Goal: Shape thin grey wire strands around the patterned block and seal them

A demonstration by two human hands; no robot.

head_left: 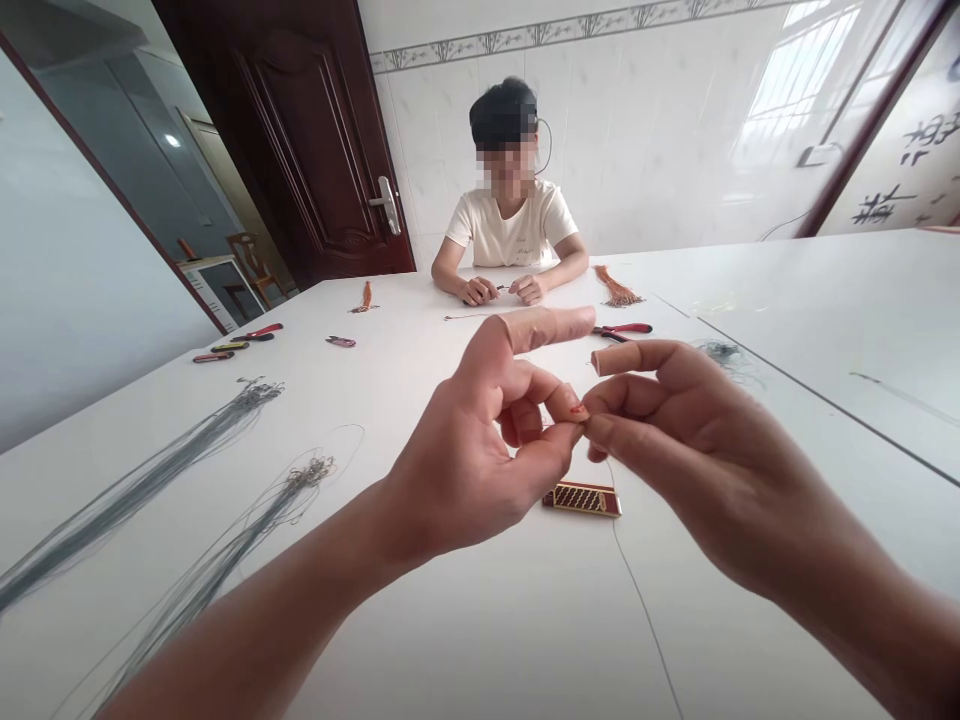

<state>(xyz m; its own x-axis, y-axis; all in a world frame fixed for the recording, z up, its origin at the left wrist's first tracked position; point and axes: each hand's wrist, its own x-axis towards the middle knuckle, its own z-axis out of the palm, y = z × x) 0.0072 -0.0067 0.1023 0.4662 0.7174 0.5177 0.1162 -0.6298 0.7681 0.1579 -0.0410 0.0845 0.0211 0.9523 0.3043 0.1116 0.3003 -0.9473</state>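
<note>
My left hand (495, 430) and my right hand (675, 430) meet above the white table (465, 620), each pinching a tiny red piece (577, 408) between thumb and fingers. Both index fingers wear rubber finger covers and stick out. A thin grey wire (637, 590) hangs from the pinch down toward the table's near edge. A small red and gold patterned box (583, 498) lies on the table just below my hands.
Two bundles of grey wires (150, 470) lie at the left. Red-handled pliers (626, 329) and an orange tassel bundle (615, 288) lie beyond my hands. More tools (247, 338) rest at the far left. A person (514, 225) sits opposite, hands on the table.
</note>
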